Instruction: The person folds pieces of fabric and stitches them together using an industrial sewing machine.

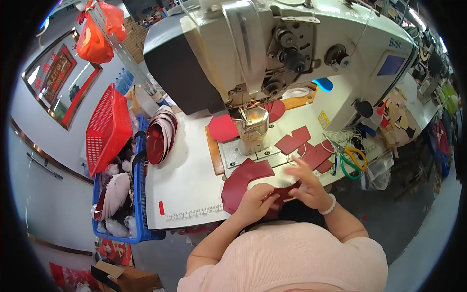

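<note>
My left hand (257, 202) is closed in a pinch on the edge of a dark red leather piece (283, 191) at the front edge of the sewing table. Beside it, my right hand (309, 187) is raised with its fingers apart, slightly blurred, its thumb close to that piece. Under and left of my left hand lies a larger curved dark red leather panel (238, 187). Whether the two pieces are joined is hidden by my hands. More dark red cut pieces (314, 155) lie right of the sewing machine's needle area (253, 127).
A large sewing machine (214, 58) spans the table's back. Green and yellow-handled scissors (352, 163) lie at the right edge among loose thread. Left are rolled red pieces (161, 135), a blue crate (141, 194) and a red basket (104, 129). A ruler strip (194, 213) marks the front edge.
</note>
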A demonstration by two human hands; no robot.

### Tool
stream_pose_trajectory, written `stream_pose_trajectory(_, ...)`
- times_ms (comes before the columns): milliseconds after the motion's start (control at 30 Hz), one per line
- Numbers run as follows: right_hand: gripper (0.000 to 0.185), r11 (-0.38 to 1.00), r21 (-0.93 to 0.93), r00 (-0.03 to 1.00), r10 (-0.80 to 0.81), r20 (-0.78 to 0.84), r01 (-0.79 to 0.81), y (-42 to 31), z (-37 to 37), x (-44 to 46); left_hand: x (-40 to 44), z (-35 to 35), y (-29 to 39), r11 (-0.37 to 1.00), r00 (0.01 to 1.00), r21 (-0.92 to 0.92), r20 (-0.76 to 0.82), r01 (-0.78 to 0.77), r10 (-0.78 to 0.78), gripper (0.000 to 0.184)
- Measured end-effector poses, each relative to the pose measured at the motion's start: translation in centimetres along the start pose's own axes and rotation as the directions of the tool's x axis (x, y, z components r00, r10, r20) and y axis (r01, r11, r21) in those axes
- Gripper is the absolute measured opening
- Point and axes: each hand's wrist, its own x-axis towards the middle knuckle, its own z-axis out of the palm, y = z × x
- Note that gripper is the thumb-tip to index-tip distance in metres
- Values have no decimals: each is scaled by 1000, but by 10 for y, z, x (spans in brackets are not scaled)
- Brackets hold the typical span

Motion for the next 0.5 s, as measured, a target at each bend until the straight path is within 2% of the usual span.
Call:
stream_pose_trajectory(33,26,999,-4,975,33,219,-33,6,1,1,2,-1,1,1000,999,5,30,17,-17,15)
stream_pose_trajectory(67,21,995,-45,984,95,154,-89,14,6,-1,6,-1,-3,974,988,188,-64,-124,138,15)
stream_pose_trajectory(100,17,986,-85,985,149,84,-142,19,9,0,12,-6,-9,944,986,311,-86,-107,140,17)
stream_pose_trajectory(133,13,983,-156,995,98,-29,-102,20,10,2,18,-13,-17,900,983,428,-113,-86,148,18)
stream_pose_trajectory(167,13,978,-163,989,114,-95,-128,24,8,4,23,-16,-26,842,978,536,-144,-54,154,20)
stream_pose_trajectory(267,12,956,-214,954,140,-264,-200,35,5,2,35,-19,-53,631,992,771,-125,84,21,29)
stream_pose_trajectory(367,12,945,-238,947,155,-282,-225,36,-3,-2,39,-23,-54,643,995,760,-50,98,-91,39)
stream_pose_trajectory(500,11,942,-259,946,132,-296,-213,39,-8,-9,39,-24,-52,679,996,729,-67,88,-57,39)
